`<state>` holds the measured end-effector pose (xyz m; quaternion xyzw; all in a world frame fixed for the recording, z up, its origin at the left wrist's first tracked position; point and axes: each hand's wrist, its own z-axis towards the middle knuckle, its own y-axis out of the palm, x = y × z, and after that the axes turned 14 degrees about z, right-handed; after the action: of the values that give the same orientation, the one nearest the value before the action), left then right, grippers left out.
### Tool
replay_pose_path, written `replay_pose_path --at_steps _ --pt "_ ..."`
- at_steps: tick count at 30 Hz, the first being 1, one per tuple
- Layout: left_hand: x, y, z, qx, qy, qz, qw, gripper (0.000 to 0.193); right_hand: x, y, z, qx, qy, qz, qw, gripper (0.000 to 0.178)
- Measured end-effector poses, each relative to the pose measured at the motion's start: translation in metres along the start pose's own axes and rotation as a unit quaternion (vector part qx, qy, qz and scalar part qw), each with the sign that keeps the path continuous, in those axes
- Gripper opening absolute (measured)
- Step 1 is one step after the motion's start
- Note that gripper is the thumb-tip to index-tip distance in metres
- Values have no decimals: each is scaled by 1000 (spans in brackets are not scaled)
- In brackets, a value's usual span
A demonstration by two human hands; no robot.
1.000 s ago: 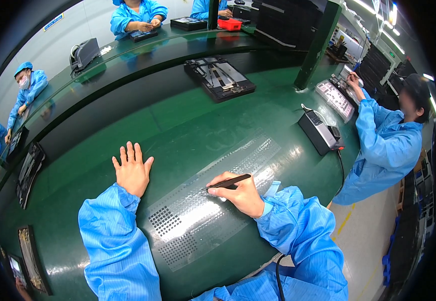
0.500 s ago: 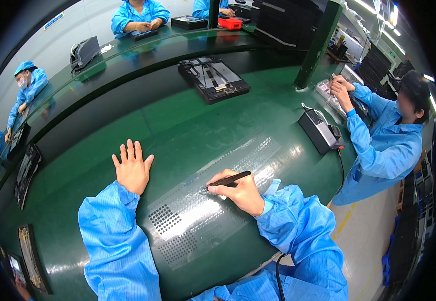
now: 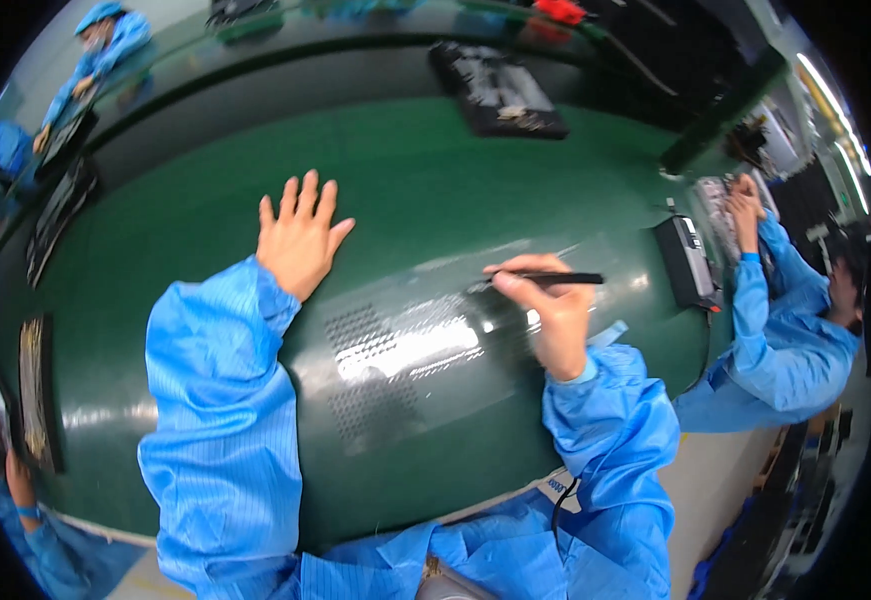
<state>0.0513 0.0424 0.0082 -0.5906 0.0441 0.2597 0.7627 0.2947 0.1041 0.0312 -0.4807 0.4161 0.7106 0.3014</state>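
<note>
A clear plastic sheet (image 3: 395,345) lies on the green tabletop, carrying rows of small dark squares at its left end and pale, shiny marks along its length. My left hand (image 3: 298,235) rests flat on the table just beyond the sheet's far left side, fingers spread and holding nothing. Over the sheet's right part, my right hand (image 3: 557,310) pinches a slim black pen-like tool (image 3: 570,278). Its tip points left; blur hides whether it touches the sheet, and the exact kind of tool is unclear.
At the far side lies a black flat device with its inside exposed (image 3: 500,90). A grey-and-black box-shaped device (image 3: 690,262) stands right, near a co-worker (image 3: 785,340). A long dark-framed part (image 3: 37,390) lies left. More co-workers sit along the far left.
The whole view has shifted and turned, so the table appears differently placed. My right hand, still gripping the black tool, has moved rightward along the sheet. My left hand stays flat.
</note>
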Motion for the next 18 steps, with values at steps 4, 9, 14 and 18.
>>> replay_pose_path --at_steps 4,9,14,18 --pt "-34 13 -30 18 44 5 999 46 21 35 -6 -38 0 41 998 10" --pt "-30 -14 -94 8 119 -162 980 39 12 39 -36 -70 70 11 995 10" --pt "-8 -39 -114 21 214 -233 948 42 21 45 -32 -89 131 6 987 10" --pt "14 -38 -106 11 269 -220 937 43 24 35 -26 -97 129 -6 987 10"
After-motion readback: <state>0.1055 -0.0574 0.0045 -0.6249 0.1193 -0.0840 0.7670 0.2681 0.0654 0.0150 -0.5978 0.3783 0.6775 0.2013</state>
